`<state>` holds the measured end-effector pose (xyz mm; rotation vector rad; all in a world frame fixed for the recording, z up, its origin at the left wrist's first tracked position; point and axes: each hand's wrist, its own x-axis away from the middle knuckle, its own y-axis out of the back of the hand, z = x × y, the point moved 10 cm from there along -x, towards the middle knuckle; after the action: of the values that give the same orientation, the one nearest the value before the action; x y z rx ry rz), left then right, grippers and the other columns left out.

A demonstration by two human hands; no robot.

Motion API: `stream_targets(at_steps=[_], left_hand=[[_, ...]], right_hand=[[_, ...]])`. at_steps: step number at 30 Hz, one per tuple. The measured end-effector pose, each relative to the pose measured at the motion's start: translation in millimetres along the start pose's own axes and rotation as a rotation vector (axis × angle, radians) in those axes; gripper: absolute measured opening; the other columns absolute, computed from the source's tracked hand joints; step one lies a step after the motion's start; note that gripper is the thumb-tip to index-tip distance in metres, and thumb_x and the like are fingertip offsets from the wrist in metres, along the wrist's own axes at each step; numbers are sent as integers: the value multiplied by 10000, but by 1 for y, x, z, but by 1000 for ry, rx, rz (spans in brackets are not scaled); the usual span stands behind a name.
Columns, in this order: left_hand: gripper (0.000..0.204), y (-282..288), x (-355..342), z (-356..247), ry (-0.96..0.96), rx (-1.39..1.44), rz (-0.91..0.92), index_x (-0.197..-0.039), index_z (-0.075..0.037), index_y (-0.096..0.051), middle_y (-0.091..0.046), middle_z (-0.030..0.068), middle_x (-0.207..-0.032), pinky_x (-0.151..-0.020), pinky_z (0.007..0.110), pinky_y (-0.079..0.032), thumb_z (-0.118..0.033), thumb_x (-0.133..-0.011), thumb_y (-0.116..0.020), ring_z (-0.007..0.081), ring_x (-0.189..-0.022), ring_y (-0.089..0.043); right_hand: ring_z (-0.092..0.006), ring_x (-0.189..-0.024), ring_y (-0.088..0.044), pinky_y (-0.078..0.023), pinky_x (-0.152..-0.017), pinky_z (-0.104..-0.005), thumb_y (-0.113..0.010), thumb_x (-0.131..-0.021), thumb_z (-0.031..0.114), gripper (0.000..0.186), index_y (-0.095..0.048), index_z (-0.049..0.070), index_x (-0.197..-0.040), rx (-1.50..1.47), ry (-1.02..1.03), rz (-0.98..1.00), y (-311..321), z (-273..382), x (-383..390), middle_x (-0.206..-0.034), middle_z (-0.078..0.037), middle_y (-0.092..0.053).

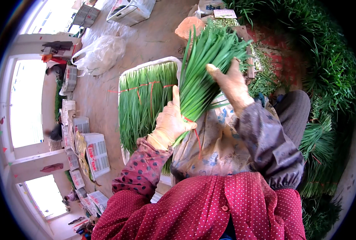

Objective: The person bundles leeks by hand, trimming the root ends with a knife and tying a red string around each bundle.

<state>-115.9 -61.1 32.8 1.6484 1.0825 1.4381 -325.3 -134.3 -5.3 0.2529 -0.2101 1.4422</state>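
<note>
My left hand (170, 124), in a pale glove, is closed round the lower part of a bunch of long green leafy stalks (210, 52), where a red tie hangs down. My right hand (230, 84), also gloved, grips the upper part of the same bunch, thumb and fingers spread around the leaves. Just left of the bunch, a white crate (124, 74) holds several bundles (142, 108) of the stalks with red ties. Below my hands a stained apron (210, 144) covers my lap.
Piles of loose greens (326, 60) lie along the right side. An orange lump (186, 27) and a wooden board (250, 66) are beyond the bunch. A clear plastic bag (98, 54) lies on the floor (142, 40). Cartons (96, 152) and other people (56, 132) are at the left.
</note>
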Motion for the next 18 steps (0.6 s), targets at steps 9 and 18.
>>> stream_targets(at_steps=[9, 18], left_hand=[[1257, -8, 13, -48, -152, -585, -213, -1561, -11, -132, -558, 151, -1053, -689, 440, -486, -419, -616, -855, 292, -878, -603], [1240, -15, 30, -52, -177, -721, -312, -1581, -74, -116, -528, 180, -1228, -784, 472, -462, -516, -657, -815, 275, -1008, -569]], right_hand=[[-248, -888, -660, -513, -852, -332, -745, -801, 221, 481, -620, -92, -1144, -433, -268, -246, 17, -114, -28, -1026, -171, -688], [-324, -1115, -592, -442, -996, -364, -801, -795, 417, 820, -466, -78, -1357, 142, -154, -668, 190, -104, -20, -1297, -231, -590]])
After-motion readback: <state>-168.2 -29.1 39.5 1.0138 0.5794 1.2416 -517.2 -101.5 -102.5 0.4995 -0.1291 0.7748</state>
